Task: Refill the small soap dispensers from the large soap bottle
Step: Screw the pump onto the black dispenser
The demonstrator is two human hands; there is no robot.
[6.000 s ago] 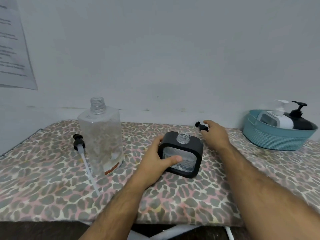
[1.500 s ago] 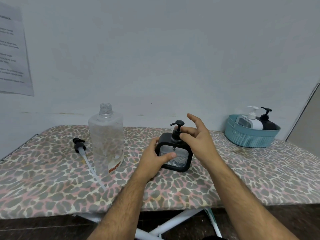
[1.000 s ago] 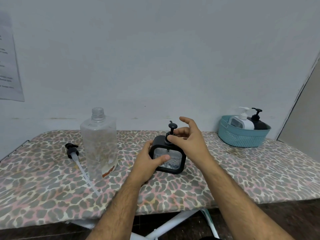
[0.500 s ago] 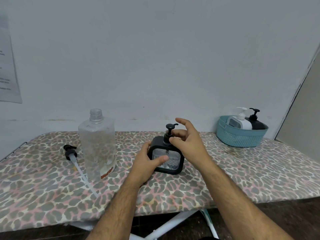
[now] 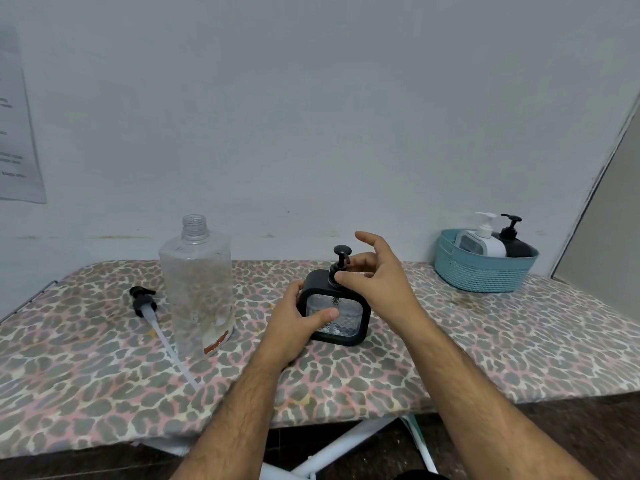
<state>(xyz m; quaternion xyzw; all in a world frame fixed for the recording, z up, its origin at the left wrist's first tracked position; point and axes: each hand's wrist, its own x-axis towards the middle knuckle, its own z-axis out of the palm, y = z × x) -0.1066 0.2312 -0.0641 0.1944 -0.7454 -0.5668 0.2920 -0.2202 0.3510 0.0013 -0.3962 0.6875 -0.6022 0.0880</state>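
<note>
Leopard-print fabric in grey, pink and cream covers the tabletop [image 5: 485,348] under my view, its near edge drooping over white metal legs [image 5: 332,455] on a dark floor. Nearest me, my left hand [image 5: 294,327] grips the black dispenser [image 5: 337,315], thumb laid across its clear, diamond-textured front window and fingers curled round its left side. It is a squat, rounded-square body in matte black plastic, standing upright at the middle of the tabletop. My right hand [image 5: 375,278] pinches the collar of its black pump head [image 5: 341,259] between thumb and curled middle finger, the index finger lifted and spread above.

Left of that stands one large soap bottle [image 5: 197,292], clear plastic, squarish with a threaded open neck, looking nearly empty; an orange-brown strip of label sits low on it, its writing too small to read. Beside it lies its loose pump [image 5: 143,301], black head and long white dip tube flat on the fabric.

Farther back on the right sits one teal woven-pattern basket [image 5: 481,270] holding two more dispensers, one white dispenser [image 5: 483,242] and one dark dispenser [image 5: 514,242]. Behind is a plain pale wall, with one printed sheet [image 5: 17,133] at the far left, its text blurred.
</note>
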